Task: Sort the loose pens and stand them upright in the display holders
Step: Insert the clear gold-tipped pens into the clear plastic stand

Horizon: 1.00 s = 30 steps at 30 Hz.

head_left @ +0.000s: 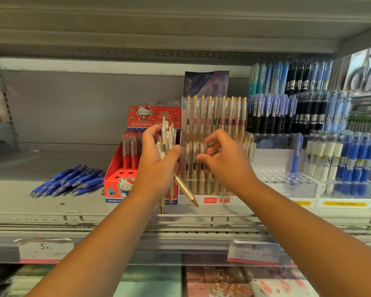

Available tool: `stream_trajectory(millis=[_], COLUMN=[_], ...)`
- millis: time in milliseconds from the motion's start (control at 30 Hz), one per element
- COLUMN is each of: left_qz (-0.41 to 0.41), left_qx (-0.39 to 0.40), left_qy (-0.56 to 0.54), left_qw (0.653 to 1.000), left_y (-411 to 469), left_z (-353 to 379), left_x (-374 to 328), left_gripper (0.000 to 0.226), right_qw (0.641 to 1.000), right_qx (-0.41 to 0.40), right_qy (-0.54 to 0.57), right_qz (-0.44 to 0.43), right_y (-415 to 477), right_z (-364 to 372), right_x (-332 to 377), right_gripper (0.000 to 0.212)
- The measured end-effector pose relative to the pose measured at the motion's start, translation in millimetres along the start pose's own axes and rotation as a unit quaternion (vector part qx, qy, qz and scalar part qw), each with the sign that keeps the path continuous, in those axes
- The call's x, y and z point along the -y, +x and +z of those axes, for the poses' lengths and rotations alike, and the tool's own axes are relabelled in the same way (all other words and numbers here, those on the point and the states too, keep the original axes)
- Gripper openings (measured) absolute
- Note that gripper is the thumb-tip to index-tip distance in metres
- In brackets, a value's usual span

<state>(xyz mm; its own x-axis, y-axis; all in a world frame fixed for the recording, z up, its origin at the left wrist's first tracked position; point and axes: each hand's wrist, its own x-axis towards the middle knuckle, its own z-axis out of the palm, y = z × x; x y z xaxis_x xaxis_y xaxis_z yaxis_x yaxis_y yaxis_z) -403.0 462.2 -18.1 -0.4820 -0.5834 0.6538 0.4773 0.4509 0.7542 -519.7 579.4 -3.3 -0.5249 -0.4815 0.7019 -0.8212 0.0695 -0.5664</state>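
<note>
My left hand [159,161] grips a bundle of clear gold-tipped pens [168,138], their tips pointing down past my palm. One gold pen [185,189] of the bundle sticks out low to the right. My right hand [225,161] hovers with loosely curled fingers in front of the clear tiered holder [214,200], which holds rows of matching gold-clip pens [219,112] standing upright. The right hand holds nothing that I can see. A pile of loose blue pens [69,181] lies flat on the shelf at the left.
A red Hello Kitty pen box [120,183] stands just left of the clear holder. To the right are clear holders [287,185] with blue, black and white pens. The wire shelf rail [180,219] runs along the front, with price tags [253,251] below.
</note>
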Motion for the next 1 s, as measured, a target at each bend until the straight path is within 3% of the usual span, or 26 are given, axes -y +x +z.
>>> stream_trajectory(millis=[267,367,433,500,567,633,1000], left_qz=[0.000,0.007,0.019,0.026,0.027,0.036,0.061], left_qx=[-0.006,-0.004,-0.011,-0.010,-0.007,-0.009,-0.028], left_qy=[0.011,0.028,0.040,0.040,0.037,0.041,0.042], left_qw=[1.000,1.000,0.999,0.999,0.999,0.998,0.997], left_y=[0.9,-0.6,-1.1,-1.1,-1.0,-1.4,-0.8], left_z=[0.0,-0.6,-0.7,-0.8,-1.1,-1.3,-2.5], left_x=[0.3,-2.1,-3.4,-3.9,-3.4,-2.5,-1.7], left_gripper=[0.048,0.049,0.050,0.050,0.052,0.051,0.052], right_qw=[0.998,0.993,0.994,0.994,0.972,0.951,0.930], right_qx=[0.008,-0.051,-0.061,0.045,0.202,0.283,0.307], right_qy=[-0.057,-0.097,-0.047,0.047,0.110,0.126,0.181], right_qz=[0.007,-0.035,-0.080,-0.090,-0.053,-0.013,0.090], right_y=[-2.0,-8.2,-12.2,-15.5,-19.1,-21.6,-22.0], right_z=[-2.5,-3.8,-6.7,-9.6,-10.4,-8.6,-10.0], right_x=[-3.1,3.3,14.2,27.0,38.1,43.8,52.6], right_gripper=[0.029,0.021,0.013,0.005,0.009,0.020,0.026])
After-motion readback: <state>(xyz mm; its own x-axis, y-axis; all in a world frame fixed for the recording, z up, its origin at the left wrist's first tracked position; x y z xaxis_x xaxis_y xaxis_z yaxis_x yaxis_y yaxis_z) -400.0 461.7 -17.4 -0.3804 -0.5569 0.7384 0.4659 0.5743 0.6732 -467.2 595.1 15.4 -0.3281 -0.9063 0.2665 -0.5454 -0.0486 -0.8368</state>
